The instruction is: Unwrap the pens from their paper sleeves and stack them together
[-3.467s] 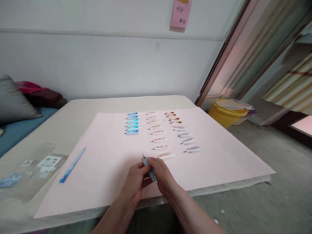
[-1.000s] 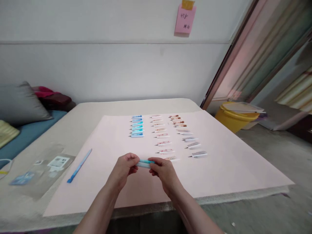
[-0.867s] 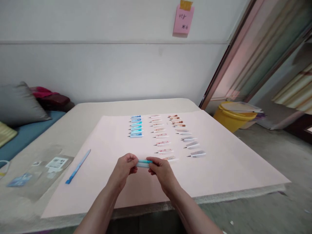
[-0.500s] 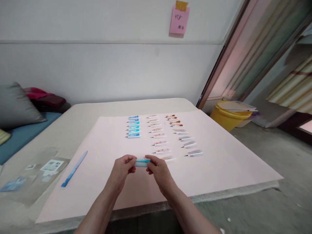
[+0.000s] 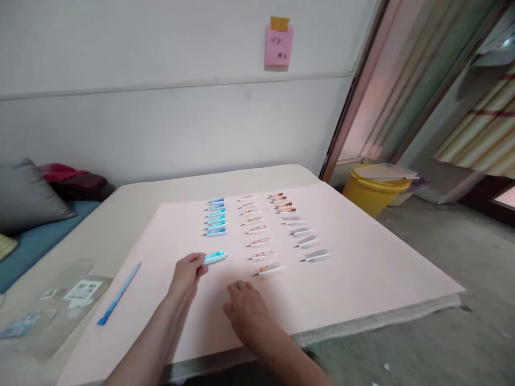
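My left hand [image 5: 190, 273] is closed on the left end of a slim white pen refill with a teal patterned strip [image 5: 215, 257] along it, held just above the pink sheet. Its free end points right; the gripped end is hidden by my fingers. My right hand [image 5: 246, 308] is apart from it, lower and to the right, palm down with fingers loosely bent and nothing visible in them. Beyond lie similar refills in columns: blue and teal ones [image 5: 215, 217], pink-patterned ones [image 5: 257, 241], and brown [image 5: 282, 203] and grey ones [image 5: 309, 241].
The pink sheet [image 5: 362, 268] covers much of the cream-topped table. A long blue pen [image 5: 119, 293] lies at its left side, beside clear plastic packaging [image 5: 60, 316]. A yellow bucket [image 5: 368, 193] stands on the floor at the right. A grey cushion [image 5: 34, 193] sits at the far left.
My right hand has let go of the teal refill and moved down, away from it. My left hand has carried the refill slightly left. The view has tilted.
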A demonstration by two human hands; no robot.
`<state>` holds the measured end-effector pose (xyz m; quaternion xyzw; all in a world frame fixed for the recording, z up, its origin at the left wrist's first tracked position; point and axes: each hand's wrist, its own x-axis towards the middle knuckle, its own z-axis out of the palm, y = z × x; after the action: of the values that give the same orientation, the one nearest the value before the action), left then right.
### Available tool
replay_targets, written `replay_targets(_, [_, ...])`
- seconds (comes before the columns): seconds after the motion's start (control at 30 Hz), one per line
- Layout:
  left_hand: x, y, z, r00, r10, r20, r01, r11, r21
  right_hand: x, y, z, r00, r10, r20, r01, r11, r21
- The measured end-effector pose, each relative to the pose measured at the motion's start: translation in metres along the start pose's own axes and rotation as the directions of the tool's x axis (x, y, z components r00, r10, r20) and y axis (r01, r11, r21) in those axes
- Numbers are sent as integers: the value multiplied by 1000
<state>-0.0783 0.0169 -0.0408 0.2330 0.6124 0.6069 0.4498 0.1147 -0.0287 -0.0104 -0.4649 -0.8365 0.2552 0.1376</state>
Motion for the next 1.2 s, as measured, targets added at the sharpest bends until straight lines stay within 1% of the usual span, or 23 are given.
replay_targets(0.1, [24, 3, 5, 1000, 15, -15, -14, 1000, 19, -7, -4, 11, 992, -103, 69, 114, 974, -194])
replay_targets(0.17, [36, 7, 9, 1000, 18, -18, -18, 999, 37, -9, -3, 16, 984, -146, 98, 167, 947, -275])
replay_targets(0.23, [44, 10, 14, 1000, 19, -12, -18, 998, 60, -10, -2, 19, 980, -167, 110, 194, 927, -321])
replay_targets(0.43, [59, 11, 29, 999, 33, -6, -32, 992, 118, -10, -4, 16, 980, -166, 111, 194, 920, -340])
replay_targets(0.53, [62, 10, 33, 999, 47, 3, -47, 987, 157, -9, -4, 17, 980, -157, 118, 189, 923, -336])
replay_targets(0.73, [61, 12, 29, 996, 79, 34, -85, 942, 325, -8, -1, 23, 978, -181, 103, 205, 919, -337])
replay_targets(0.93, [58, 17, 20, 992, 88, 86, -119, 859, 498, -8, -4, 18, 980, -174, 98, 198, 913, -358])
replay_targets(1.0, [55, 18, 16, 986, 132, 104, -168, 796, 581, -9, -5, 17, 979, -169, 116, 200, 910, -363])
replay_targets(1.03, [53, 17, 15, 977, 177, 116, -210, 741, 637, -9, -5, 17, 978, -168, 122, 202, 907, -369])
replay_targets(1.07, [51, 17, 14, 963, 232, 135, -259, 667, 698, -9, -5, 17, 978, -169, 119, 202, 904, -377])
replay_targets(1.13, [44, 15, 12, 915, 339, 217, -365, 471, 803, -9, -5, 20, 980, -174, 93, 196, 899, -391])
replay_targets(1.2, [36, 13, 11, 854, 392, 342, -454, 240, 858, -10, -4, 22, 984, -170, 52, 177, 900, -397])
